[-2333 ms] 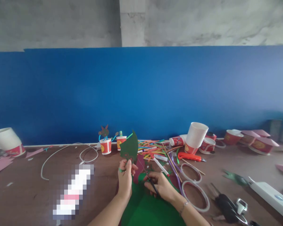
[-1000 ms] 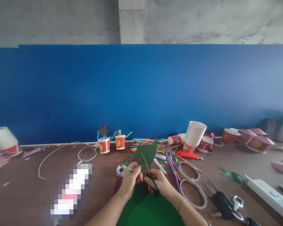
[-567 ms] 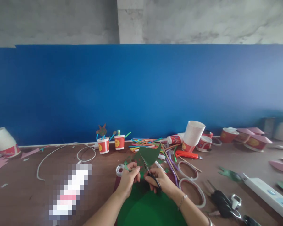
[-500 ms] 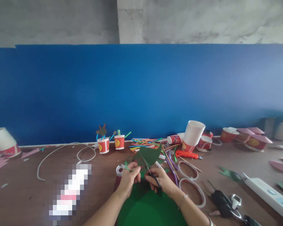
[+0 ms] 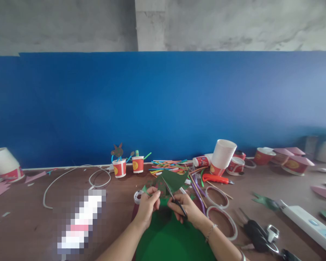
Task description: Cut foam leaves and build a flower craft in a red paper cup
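My right hand [image 5: 185,208] is closed round the black handles of a pair of scissors [image 5: 182,209], whose blades point up and to the left. A dark green paper piece [image 5: 175,180] is at the blades, above my right hand. My left hand [image 5: 150,203] is pinched on a small piece of green paper [image 5: 145,189], left of the scissors. Below both hands lies a larger bright green sheet [image 5: 174,241]. Small scraps lie behind the hands, partly hidden by the dark green piece.
Coloured straws [image 5: 170,166] lie behind my hands. Two decorated cups [image 5: 119,169] stand back left, stacked white cups [image 5: 223,154] back right. An orange cutter [image 5: 215,178], tape rolls [image 5: 223,222], black tools [image 5: 256,232] and a white power strip [image 5: 309,224] are to the right.
The dark green paper piece has tilted and shifted slightly right and down. My left hand has moved a little to the left; my right hand has hardly moved.
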`<state>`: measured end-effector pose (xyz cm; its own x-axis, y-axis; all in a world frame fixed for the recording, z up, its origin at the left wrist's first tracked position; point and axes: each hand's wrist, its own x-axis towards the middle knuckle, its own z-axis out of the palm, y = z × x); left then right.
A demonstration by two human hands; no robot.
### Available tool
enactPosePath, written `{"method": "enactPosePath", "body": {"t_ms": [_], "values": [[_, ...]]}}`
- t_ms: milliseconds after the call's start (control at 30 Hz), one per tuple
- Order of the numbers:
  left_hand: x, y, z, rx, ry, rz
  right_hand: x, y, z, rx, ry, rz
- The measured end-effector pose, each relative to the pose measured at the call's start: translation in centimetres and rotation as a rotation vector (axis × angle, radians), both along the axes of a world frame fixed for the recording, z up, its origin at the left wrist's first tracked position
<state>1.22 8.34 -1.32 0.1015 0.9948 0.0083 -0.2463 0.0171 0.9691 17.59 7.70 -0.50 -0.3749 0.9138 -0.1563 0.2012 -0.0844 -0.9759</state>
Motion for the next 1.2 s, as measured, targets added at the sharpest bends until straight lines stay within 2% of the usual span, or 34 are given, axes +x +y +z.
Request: {"method": "enactPosePath", "body": {"t_ms": [233,567,800,1067,1200], "values": [[0.0,-0.1,0.3,-0.003,0.077,-0.05,0.5,0.2,-0.1,-0.019,0.001,0.0],[0.0,0.3,0.1,0.029,0.095,0.142,0.5,0.4,0.1,0.019,-0.029,-0.033],[0.0,0.3,0.1,0.037,0.12,0.177,0.3,0.1,0.6,-0.048,-0.052,-0.064],[0.2,0.4,0.2,-0.017,0.048,0.08,0.0,-0.3,1.1,-0.072,0.022,-0.065],[0.2,0.5,0.0,-0.029,0.045,0.094,0.1,-0.1,1.2,-0.097,0.009,-0.113]]}}
